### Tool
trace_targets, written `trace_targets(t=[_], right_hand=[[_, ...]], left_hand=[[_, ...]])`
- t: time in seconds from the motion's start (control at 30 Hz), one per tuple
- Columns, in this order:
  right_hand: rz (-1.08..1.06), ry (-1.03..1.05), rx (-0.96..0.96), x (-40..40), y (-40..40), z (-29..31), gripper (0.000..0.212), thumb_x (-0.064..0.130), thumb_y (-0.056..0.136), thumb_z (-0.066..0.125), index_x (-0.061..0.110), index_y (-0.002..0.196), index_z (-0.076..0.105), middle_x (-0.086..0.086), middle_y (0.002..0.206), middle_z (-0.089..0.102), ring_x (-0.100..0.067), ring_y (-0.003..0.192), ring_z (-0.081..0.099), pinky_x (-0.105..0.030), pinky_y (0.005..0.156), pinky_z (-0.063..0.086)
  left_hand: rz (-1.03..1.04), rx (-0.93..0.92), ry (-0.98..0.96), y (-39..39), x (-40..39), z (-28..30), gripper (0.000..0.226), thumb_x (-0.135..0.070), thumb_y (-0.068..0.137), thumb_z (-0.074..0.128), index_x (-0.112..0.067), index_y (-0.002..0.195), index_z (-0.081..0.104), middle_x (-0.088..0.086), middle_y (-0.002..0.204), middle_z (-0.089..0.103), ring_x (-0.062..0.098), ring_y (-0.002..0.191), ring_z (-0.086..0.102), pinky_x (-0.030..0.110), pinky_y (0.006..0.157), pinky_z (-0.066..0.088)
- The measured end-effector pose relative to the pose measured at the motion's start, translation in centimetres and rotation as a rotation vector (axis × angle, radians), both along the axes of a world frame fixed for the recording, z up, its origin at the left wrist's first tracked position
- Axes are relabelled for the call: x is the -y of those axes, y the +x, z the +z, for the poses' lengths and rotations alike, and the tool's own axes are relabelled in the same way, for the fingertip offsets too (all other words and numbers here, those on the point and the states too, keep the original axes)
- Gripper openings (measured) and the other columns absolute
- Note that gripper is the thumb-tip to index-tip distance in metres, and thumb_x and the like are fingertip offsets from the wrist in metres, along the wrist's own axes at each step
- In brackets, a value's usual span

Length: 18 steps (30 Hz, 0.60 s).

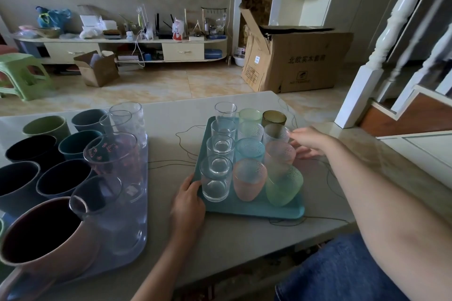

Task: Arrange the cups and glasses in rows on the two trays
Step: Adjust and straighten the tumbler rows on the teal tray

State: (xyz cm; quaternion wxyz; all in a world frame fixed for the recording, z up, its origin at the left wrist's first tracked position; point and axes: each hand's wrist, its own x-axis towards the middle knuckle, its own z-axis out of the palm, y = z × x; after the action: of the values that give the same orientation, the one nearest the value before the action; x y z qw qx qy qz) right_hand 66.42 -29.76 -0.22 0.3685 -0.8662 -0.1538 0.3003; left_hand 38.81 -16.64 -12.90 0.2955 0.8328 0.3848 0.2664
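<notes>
Behind teal tray point(247, 210), cardboard box point(300, 61), perhaps open.

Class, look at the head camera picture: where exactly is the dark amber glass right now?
The dark amber glass stands at the far right corner of the teal tray, beside a pale green glass.

cardboard box point(296, 61) printed "北欧实木", remaining characters blurred
</notes>
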Motion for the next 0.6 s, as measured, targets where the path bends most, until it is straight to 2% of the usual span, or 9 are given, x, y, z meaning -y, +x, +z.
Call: trace_targets(t=[0.07,0.17,0.2,0.3,0.37,0.43,0.5,0.6], right_hand=[[-0.007,0.016,-0.026,0.2,-0.4,0.0,0.042,0.038,0.100,0.037,0.011,0.131,0.046,-0.005,0.109,0.058,-0.024,0.089,0.060,-0.042,0.083,0.050],[-0.033,-0.046,-0.036,0.9,-0.6,-0.4,0.048,0.046,0.100,0.028,0.016,0.136,0.039,-0.001,0.110,0.058,-0.025,0.093,0.061,-0.040,0.078,0.050],[-0.038,-0.108,-0.013,1.3,-0.7,-0.6,0.049,0.047,0.100,0.026,0.015,0.135,0.039,-0.002,0.105,0.060,-0.025,0.089,0.063,-0.039,0.076,0.049],[0.040,-0.377,-0.006,3.1,-1.3,-1.1,0.052,0.044,0.101,0.022,0.006,0.125,0.048,-0.004,0.078,0.062,-0.018,0.057,0.063,-0.028,0.061,0.045],[0.162,-0.554,-0.101,4.6,-2.3,-1.4,0.042,0.039,0.102,0.029,0.010,0.107,0.059,-0.002,0.077,0.069,-0.017,0.064,0.069,-0.028,0.062,0.050],[0.273,-0.639,-0.216,5.4,-3.3,-1.8,0.032,0.033,0.100,0.037,0.012,0.099,0.061,0.000,0.076,0.073,-0.014,0.063,0.071,-0.027,0.060,0.054],[0.331,-0.613,-0.262,5.7,-4.1,-2.4,0.033,0.030,0.100,0.039,0.006,0.108,0.061,-0.002,0.078,0.072,-0.011,0.058,0.070,-0.024,0.056,0.054],[0.376,-0.597,-0.143,5.6,-4.7,-3.3,0.033,0.026,0.099,0.046,0.000,0.115,0.059,-0.004,0.069,0.069,-0.007,0.051,0.066,-0.019,0.049,0.051]], left_hand=[[-0.005,0.007,0.000,-0.1,-0.1,0.0,0.053,0.010,0.074,0.041,-0.008,0.121,0.059,0.005,0.143,0.045,0.023,0.130,0.044,0.032,0.108,0.034],[-0.010,0.032,0.003,-0.2,-0.1,-0.1,0.059,0.012,0.072,0.041,-0.008,0.126,0.054,0.005,0.141,0.046,0.024,0.129,0.044,0.034,0.108,0.034],[-0.007,0.042,0.016,-0.2,0.0,-0.1,0.061,0.013,0.071,0.040,-0.008,0.128,0.052,0.007,0.140,0.048,0.025,0.129,0.044,0.035,0.108,0.034],[0.012,0.042,0.057,-0.3,0.2,-0.3,0.062,0.015,0.075,0.038,-0.004,0.133,0.045,0.012,0.138,0.050,0.030,0.137,0.032,0.042,0.109,0.032],[0.006,0.025,0.043,-0.5,0.3,-0.2,0.062,0.013,0.078,0.038,-0.004,0.137,0.039,0.014,0.139,0.048,0.031,0.140,0.025,0.044,0.109,0.030],[-0.010,0.022,0.019,-0.6,0.1,0.0,0.062,0.013,0.078,0.037,-0.004,0.137,0.038,0.018,0.138,0.047,0.034,0.138,0.029,0.044,0.108,0.032],[-0.015,0.015,0.006,-0.6,0.0,0.1,0.062,0.013,0.078,0.037,-0.005,0.137,0.038,0.020,0.138,0.046,0.034,0.135,0.033,0.044,0.108,0.033],[-0.010,0.008,0.003,-0.7,-0.1,0.0,0.060,0.012,0.079,0.037,-0.003,0.137,0.038,0.022,0.137,0.047,0.034,0.135,0.034,0.042,0.110,0.031]])
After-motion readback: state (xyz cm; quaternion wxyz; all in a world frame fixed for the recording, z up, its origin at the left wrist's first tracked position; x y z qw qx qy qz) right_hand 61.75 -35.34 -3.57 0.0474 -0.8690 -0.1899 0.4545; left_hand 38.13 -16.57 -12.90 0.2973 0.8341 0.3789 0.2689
